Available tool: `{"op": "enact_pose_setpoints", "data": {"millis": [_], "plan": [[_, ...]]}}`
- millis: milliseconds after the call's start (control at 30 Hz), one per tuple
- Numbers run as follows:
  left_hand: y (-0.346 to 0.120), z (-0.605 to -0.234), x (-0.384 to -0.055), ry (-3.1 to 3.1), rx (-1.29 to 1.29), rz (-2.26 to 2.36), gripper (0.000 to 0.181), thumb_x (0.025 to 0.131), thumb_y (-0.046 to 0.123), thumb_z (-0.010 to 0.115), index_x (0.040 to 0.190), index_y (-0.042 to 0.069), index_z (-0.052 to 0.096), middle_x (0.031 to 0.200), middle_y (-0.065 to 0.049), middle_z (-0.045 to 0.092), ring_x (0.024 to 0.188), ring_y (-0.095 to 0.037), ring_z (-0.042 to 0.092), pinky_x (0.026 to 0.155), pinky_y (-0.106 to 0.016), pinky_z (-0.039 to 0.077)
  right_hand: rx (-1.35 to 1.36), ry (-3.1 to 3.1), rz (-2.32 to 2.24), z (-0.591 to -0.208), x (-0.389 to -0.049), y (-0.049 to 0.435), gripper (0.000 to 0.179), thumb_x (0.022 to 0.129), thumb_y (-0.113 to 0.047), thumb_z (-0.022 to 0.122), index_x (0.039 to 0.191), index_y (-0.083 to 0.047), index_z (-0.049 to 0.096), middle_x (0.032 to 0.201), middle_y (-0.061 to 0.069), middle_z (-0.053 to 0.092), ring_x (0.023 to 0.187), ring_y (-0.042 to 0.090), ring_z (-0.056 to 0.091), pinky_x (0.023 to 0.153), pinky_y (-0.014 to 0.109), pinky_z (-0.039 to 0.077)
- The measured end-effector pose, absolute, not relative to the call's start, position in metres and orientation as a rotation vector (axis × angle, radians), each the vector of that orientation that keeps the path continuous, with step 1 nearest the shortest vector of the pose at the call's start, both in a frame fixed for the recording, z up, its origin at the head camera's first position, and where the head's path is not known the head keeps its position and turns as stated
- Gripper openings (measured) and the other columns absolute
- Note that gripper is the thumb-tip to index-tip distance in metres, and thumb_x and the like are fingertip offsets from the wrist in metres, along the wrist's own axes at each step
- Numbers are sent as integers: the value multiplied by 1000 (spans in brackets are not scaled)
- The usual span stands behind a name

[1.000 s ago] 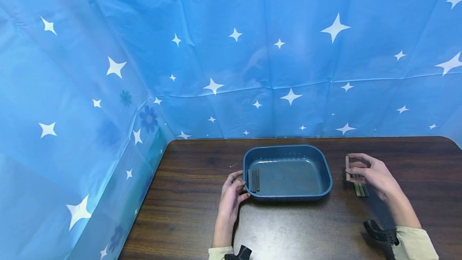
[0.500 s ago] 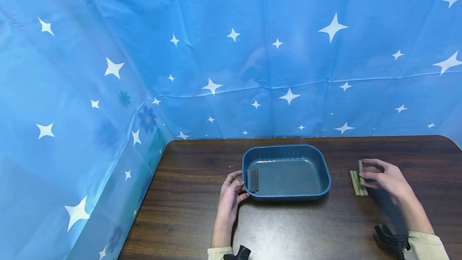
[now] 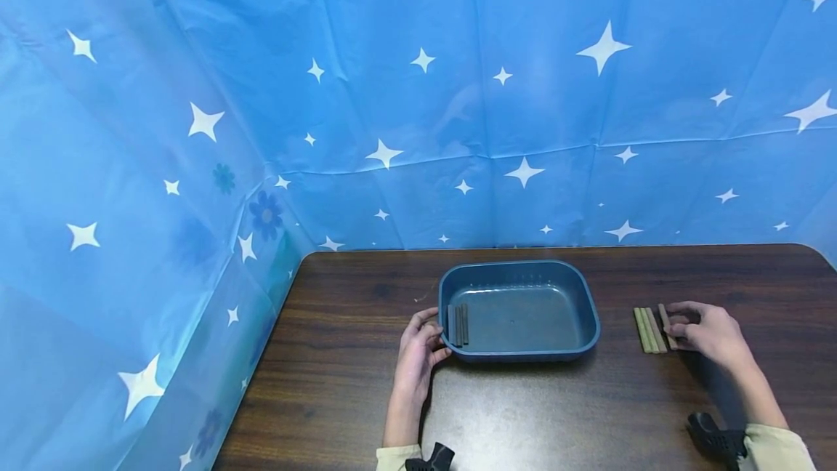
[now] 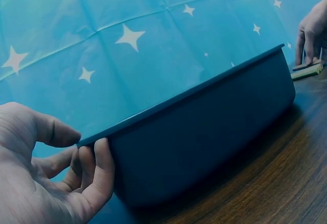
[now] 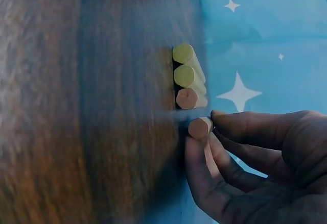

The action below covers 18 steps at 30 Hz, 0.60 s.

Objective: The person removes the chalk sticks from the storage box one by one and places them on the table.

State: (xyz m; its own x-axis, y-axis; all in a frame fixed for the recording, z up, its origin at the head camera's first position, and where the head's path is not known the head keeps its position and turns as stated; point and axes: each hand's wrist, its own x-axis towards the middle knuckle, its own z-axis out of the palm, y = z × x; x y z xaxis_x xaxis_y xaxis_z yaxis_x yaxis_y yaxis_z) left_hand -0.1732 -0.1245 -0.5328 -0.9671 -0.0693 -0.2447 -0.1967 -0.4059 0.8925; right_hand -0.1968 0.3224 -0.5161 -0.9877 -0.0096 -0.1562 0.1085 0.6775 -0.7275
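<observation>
My left hand (image 3: 416, 356) grips the left rim of a blue plastic tub (image 3: 516, 357). In the left wrist view the thumb lies at the rim and the curled fingers press the outer wall. Inside the tub, dark chalk sticks (image 3: 461, 325) lie side by side along the left end. My right hand (image 3: 711, 333) pinches a pinkish-brown chalk stick (image 5: 199, 127) between thumb and fingers, low over the table. Just left of it lie two yellow-green chalk sticks (image 5: 184, 76) and another pinkish one (image 5: 187, 98) in a row.
The dark wood-grain table (image 3: 340, 384) carries everything. A blue sheet with white stars (image 3: 523, 93) hangs behind it and along the left side. A black strap (image 3: 716, 438) sits around the right wrist.
My right hand has moved right and toward me with a pinkish chalk stick, from above the row to its right side. The left hand keeps its grip on the tub.
</observation>
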Motion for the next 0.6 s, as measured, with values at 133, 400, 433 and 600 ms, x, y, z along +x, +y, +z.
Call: {"op": "enact_pose_setpoints", "data": {"millis": [133,400,433,600], "plan": [[-124,-532,-174,1673,-381,2541,41,93,-1,51,134,-5,51,90,-4,59,73,-11,56,61,-22,52,86,2763,-1147,-515,-199,320,36,99,4,57,128,24,51,85,17,68,69,19,62,58,34,53],[-124,-531,-174,1678,-368,2540,43,93,-1,50,136,-6,50,91,-5,60,73,-12,57,62,-23,52,62,2781,-1130,-516,-199,318,34,98,1,60,125,21,55,85,16,69,68,19,62,58,34,53],[-124,-531,-174,1679,-368,2540,43,93,-1,50,136,-6,50,91,-5,60,73,-12,57,62,-23,52,61,2781,-1131,-516,-199,317,34,98,1,59,124,21,56,86,18,69,68,19,63,58,35,53],[-124,-530,-173,1683,-373,2535,43,94,-1,51,136,-6,50,92,-6,60,74,-11,57,62,-23,52,69,2801,-1141,-517,-199,316,32,100,-1,57,122,22,57,89,24,70,71,21,68,60,37,57]]}}
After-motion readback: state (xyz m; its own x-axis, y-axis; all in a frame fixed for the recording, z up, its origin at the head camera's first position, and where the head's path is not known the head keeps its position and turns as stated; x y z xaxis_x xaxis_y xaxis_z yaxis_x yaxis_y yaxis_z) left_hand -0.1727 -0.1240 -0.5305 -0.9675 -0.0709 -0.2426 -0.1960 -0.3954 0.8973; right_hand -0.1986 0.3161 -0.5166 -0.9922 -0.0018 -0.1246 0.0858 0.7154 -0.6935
